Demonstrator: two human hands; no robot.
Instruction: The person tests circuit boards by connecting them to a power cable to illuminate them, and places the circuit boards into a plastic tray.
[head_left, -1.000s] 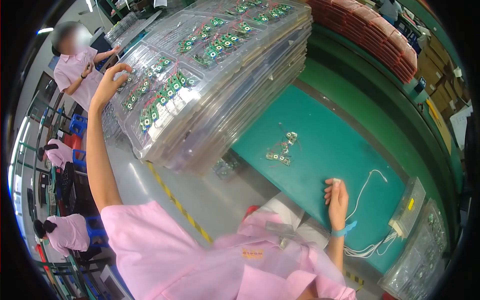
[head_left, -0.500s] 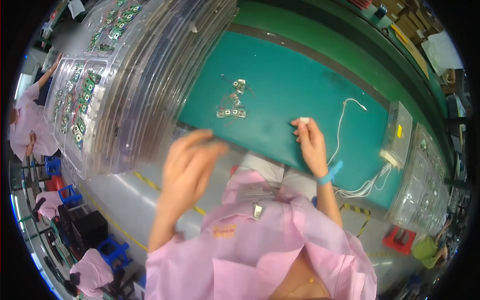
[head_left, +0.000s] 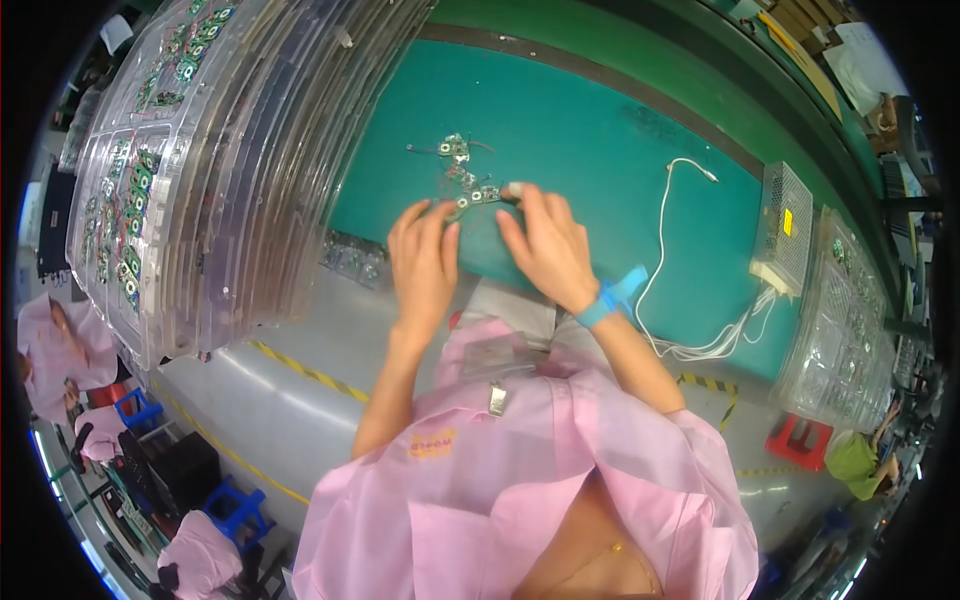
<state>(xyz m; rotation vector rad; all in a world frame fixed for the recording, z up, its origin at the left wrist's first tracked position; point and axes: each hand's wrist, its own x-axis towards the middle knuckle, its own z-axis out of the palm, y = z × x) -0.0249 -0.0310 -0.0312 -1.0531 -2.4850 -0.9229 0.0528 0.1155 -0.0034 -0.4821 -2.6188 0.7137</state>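
Note:
Small green circuit boards with thin wires (head_left: 484, 195) lie in a loose group on the green table. My left hand (head_left: 422, 262) is at the lower left end of the group, its fingertips close to or touching a board, with a gap between thumb and index finger. At the right end, my right hand (head_left: 548, 245) has its thumb and index finger apart, the index fingertip by a board. A small white piece (head_left: 515, 188) shows at that fingertip. A blue band (head_left: 612, 296) circles the right wrist.
Stacked clear trays (head_left: 245, 170) of boards rise at the left. On the green table (head_left: 590, 130) are a white cable (head_left: 663, 225) and a metal box (head_left: 783, 220). More trays (head_left: 838, 320) stand at the right, near a red stool (head_left: 798, 440). Other people in pink are at lower left.
My left hand has come from the tray stack down to the boards on the table. My right hand has moved left to them. The view has shifted towards the table.

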